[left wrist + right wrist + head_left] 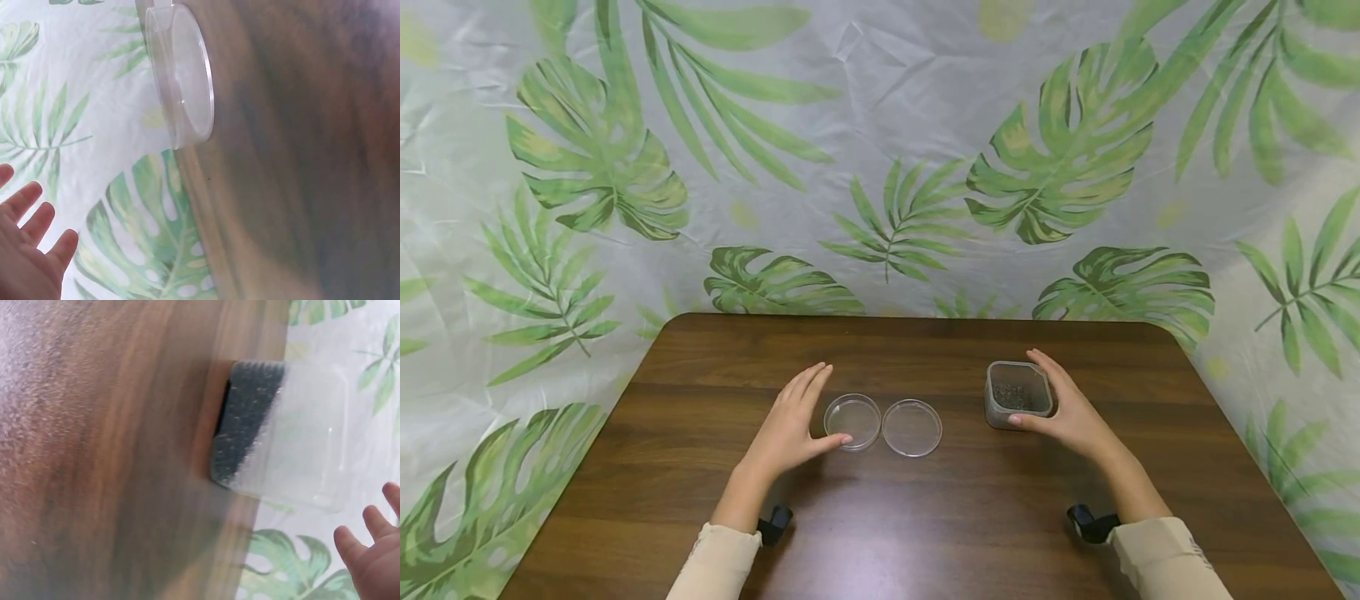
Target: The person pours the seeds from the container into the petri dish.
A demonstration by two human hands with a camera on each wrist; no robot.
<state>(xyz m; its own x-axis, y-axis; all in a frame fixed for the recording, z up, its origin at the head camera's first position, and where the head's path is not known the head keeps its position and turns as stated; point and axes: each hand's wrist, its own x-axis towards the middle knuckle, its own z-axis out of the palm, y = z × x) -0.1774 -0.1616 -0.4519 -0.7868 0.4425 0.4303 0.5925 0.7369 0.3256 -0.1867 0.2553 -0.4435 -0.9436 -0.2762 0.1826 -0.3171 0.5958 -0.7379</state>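
1 left dish (852, 415) and 1 right dish (912, 428), round and clear, just beside each other near the centre of your head view, on a brown wooden table (910, 525). 1 translucent square container (997, 415), right of centre, dark grains (1009, 393) inside. Your left hand (784, 427): grip wide, thumb at the rim of the left dish; contact cannot be told. Your right hand (1072, 418): grip wide, about the right side of the container; contact cannot be told. Behind, 1 leaf-print sheet (887, 100).

Left wrist view: 1 clear dish, upper centre; your left hand, lower left, 4 fingers spread.

Right wrist view: the container, right of centre, grains lying at a slant; your right hand, lower right, 3 fingers showing, extended.
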